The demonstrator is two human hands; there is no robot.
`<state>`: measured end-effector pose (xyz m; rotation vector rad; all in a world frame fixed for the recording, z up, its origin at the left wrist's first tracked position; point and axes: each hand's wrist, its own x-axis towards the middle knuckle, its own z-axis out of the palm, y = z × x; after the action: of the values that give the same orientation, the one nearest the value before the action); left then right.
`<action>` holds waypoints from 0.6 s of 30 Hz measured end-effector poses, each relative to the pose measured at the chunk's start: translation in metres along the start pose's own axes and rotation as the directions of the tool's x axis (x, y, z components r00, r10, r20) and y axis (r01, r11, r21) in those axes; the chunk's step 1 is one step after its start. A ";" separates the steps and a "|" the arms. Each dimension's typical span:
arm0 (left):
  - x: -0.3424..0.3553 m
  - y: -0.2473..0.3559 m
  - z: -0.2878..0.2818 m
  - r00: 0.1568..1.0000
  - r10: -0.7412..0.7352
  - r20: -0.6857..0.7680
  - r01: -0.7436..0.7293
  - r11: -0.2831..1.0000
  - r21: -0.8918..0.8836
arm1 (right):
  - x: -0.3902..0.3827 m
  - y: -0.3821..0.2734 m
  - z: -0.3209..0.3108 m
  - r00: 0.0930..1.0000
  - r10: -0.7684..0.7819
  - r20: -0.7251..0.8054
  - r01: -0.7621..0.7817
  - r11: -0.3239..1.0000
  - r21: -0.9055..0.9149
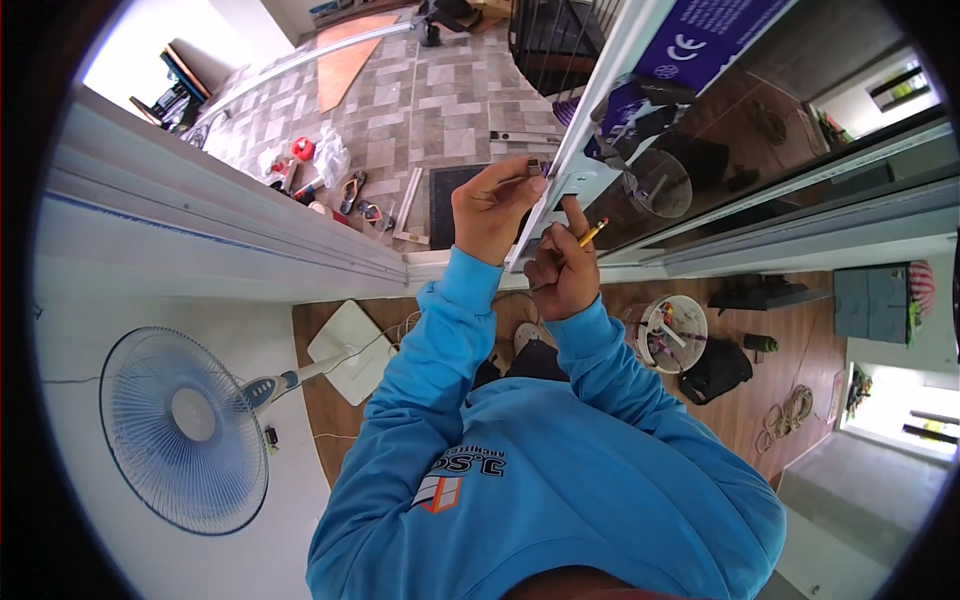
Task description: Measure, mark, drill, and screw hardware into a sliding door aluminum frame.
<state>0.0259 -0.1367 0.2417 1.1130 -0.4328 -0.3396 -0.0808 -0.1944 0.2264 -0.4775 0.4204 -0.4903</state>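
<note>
My left hand (490,212) is raised at the edge of a white sliding door panel (580,140). Its thumb and fingers pinch a small dark piece (534,167), too small to name. Close by on the right, my right hand (565,265) has a yellow pencil (594,232) tucked between curled fingers. One finger of that hand reaches up against the door's white edge, by a lock plate (578,181) with a dark slot. Torn purple film (640,115) clings to the glass above.
A standing fan (190,415) is at the left. On the wooden floor to the right stand a white bucket (668,335) with tools, a black bag (717,372) and coiled rope (787,415). Beyond the threshold, sandals (352,192) and a spirit level (525,138) lie on grey tiles.
</note>
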 end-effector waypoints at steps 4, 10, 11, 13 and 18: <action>0.007 0.006 0.001 0.996 0.026 0.090 -0.038 0.990 0.134 | -0.003 -0.007 0.005 0.997 0.068 0.030 -0.069 0.997 0.026; 0.018 0.001 -0.003 0.984 -0.015 0.176 0.020 0.999 -0.025 | -0.003 -0.011 0.000 0.996 0.089 0.025 -0.089 0.996 0.007; 0.019 0.000 -0.004 0.984 0.002 0.179 0.004 1.000 -0.031 | -0.003 -0.011 0.000 0.994 0.098 0.050 -0.100 0.994 0.039; 0.018 0.000 -0.005 0.976 -0.064 0.206 0.074 0.996 -0.041 | -0.002 -0.014 0.000 0.992 0.101 0.076 -0.106 0.992 0.065; 0.016 0.003 -0.006 0.979 -0.049 0.199 0.036 0.997 0.068 | 0.005 -0.021 0.002 0.992 0.061 0.108 -0.068 0.996 0.062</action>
<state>0.0427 -0.1380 0.2452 1.1569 -0.6023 -0.4812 -0.0832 -0.2123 0.2376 -0.4229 0.3160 -0.4134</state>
